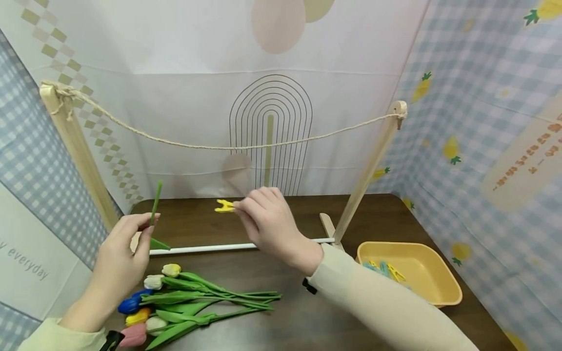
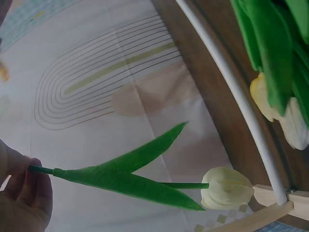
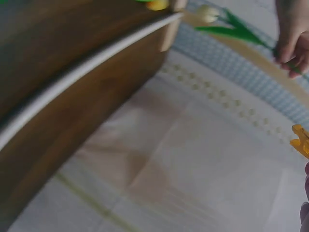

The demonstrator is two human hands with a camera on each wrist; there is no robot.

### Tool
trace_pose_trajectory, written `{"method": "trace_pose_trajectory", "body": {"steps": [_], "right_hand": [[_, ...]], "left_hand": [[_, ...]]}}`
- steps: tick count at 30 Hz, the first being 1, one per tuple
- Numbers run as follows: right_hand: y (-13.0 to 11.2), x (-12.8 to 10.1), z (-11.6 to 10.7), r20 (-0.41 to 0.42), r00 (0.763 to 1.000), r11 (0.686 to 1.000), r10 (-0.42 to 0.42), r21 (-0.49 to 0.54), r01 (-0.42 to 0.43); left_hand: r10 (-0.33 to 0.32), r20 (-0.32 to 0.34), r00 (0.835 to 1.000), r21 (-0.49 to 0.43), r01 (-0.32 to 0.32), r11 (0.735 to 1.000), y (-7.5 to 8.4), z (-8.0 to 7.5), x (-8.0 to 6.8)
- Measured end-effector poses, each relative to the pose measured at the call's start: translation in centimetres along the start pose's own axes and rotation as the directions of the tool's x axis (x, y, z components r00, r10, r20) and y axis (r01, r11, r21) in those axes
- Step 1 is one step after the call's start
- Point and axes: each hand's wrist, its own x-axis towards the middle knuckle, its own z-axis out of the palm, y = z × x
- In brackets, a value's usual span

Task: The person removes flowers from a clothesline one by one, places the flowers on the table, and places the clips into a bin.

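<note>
My left hand (image 1: 125,248) pinches the green stem of a white artificial tulip (image 2: 227,188), its bloom hanging downward and its stem end pointing up. Two green leaves (image 2: 130,188) spread from that stem in the left wrist view. Between thumb and fingers, my right hand (image 1: 272,224) pinches a yellow clothespin (image 1: 225,206), its jaws facing left toward the tulip. Above both hands a twine rope (image 1: 210,147) sags between two wooden posts; neither the clothespin nor the tulip touches it. In the right wrist view only the fingertips of the right hand show, at the edge.
Several tulips (image 1: 206,297) in white, yellow, blue and pink lie on the dark table at front left. A yellow basin (image 1: 434,273) at right holds yellow and teal clothespins. A white bar (image 1: 202,249) joins the bases of the left post (image 1: 83,156) and right post (image 1: 369,170).
</note>
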Motion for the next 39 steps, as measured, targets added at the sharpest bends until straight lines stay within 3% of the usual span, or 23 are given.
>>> {"method": "trace_pose_trajectory", "body": {"steps": [8, 10, 16, 25, 34, 39], "right_hand": [[4.1, -5.8, -2.3, 0.106, 0.987, 0.992, 0.124, 0.003, -0.125], [5.0, -7.3, -3.1, 0.143, 0.971, 0.981, 0.19, -0.003, -0.192], [6.8, -11.2, -5.4, 0.222, 0.903, 0.929, 0.368, -0.036, -0.369], [8.5, -16.6, -8.8, 0.229, 0.855, 0.884, 0.464, -0.07, -0.462], [9.6, -20.6, -12.6, 0.208, 0.744, 0.772, 0.635, -0.162, -0.614], [10.7, -23.1, -15.2, 0.172, 0.657, 0.679, 0.734, -0.217, -0.701]], "left_hand": [[0.108, 0.142, 0.984, -0.005, -0.108, 0.994, -0.5, 0.0, -0.6], [0.125, 0.179, 0.976, -0.018, -0.124, 0.992, -0.5, 0.0, -0.7], [0.175, 0.211, 0.962, -0.008, -0.177, 0.984, -0.5, 0.4, -1.2], [0.205, 0.245, 0.948, -0.001, -0.211, 0.977, 0.0, 1.7, -2.4], [0.18, 0.323, 0.929, 0.035, -0.201, 0.979, 0.1, 2.4, -3.1], [0.205, 0.343, 0.917, 0.057, -0.238, 0.969, 0.2, 3.2, -3.0]]}}
